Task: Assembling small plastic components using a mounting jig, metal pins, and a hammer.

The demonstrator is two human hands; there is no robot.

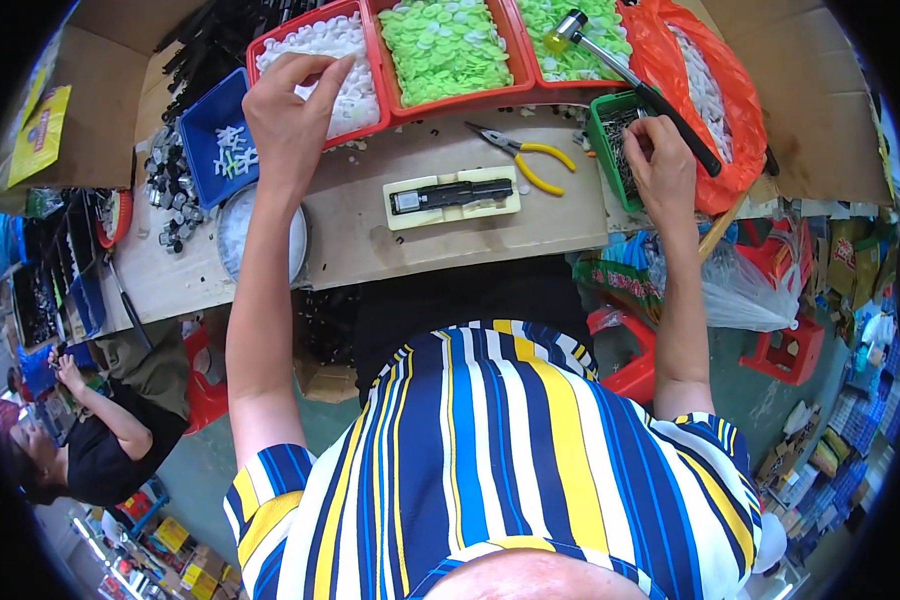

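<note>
A head-worn fisheye looks down over the workbench (560,222).

A co-worker in black (120,440) is at left, a red stool (782,366) at right.

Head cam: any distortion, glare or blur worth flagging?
Head view: strong fisheye, black corners, table bowed along its front edge; head view: bright glints on the clear plastic bag; head view: pliers look crisp, but whether the right hand holds anything is too small to tell.
</note>
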